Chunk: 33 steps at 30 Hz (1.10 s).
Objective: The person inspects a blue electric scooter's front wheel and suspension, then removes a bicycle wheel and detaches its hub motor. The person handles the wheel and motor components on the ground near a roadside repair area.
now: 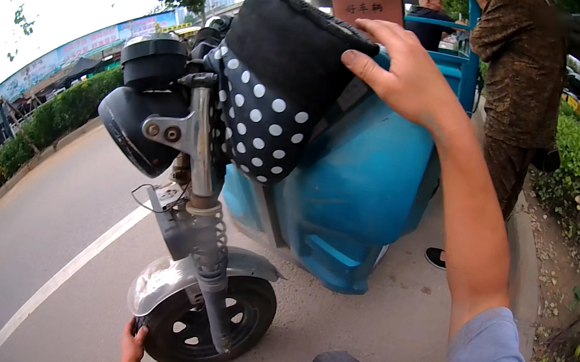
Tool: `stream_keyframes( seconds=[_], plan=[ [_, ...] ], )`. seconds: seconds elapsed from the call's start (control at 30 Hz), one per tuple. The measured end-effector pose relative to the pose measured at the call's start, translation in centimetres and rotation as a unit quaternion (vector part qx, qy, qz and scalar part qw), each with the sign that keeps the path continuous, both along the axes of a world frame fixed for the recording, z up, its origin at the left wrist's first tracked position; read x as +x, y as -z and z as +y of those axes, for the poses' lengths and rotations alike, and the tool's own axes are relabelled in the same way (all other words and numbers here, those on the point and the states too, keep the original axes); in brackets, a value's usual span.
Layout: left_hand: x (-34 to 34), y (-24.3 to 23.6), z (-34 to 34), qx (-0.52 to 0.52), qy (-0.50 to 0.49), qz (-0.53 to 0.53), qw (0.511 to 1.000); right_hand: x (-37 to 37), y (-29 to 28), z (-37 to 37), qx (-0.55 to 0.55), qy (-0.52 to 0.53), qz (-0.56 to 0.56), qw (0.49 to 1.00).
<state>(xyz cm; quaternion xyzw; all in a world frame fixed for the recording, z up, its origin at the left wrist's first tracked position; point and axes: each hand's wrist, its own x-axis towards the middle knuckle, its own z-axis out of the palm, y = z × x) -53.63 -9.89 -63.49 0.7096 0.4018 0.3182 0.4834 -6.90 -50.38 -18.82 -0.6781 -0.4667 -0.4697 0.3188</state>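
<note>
Grey road underneath it all here, [328, 318] a white painted line [72, 269] slanting across its left side! The three-wheeler's black front wheel [240, 330] sits squarely on that surface, just right of the stripe. Over to the right, a dark shoe [436, 258] with a pale sole edge is planted near the kerb, [523, 289] dark specks dotting the ground nearby.

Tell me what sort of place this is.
Probably a roadside: there's a white painted line on the road surface, a green hedge beyond it, and a blue cargo tricycle standing on the pavement.
</note>
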Motion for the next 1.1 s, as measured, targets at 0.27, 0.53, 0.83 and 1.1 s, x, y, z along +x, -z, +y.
stream_keyframes(
  seconds=[0.27,0.53,0.83,1.1],
  plan=[
    [-0.9,0.2,0.1,0.023,-0.008,0.149,0.988,0.0,0.3,0.7,-0.058,-0.037,0.073,0.995],
    [3.9,-16.0,-16.2,0.054,0.171,0.258,0.949,0.4,0.3,0.6,-0.075,-0.071,0.063,0.993],
    [9.9,-2.5,-25.7,0.102,0.58,0.323,0.741,-1.8,-1.4,-0.1,-0.121,-0.075,0.141,0.98],
    [4.8,0.8,-26.3,-0.105,0.399,0.24,0.879,-2.3,-2.3,-1.7,-0.123,-0.018,0.135,0.983]
  ],
)
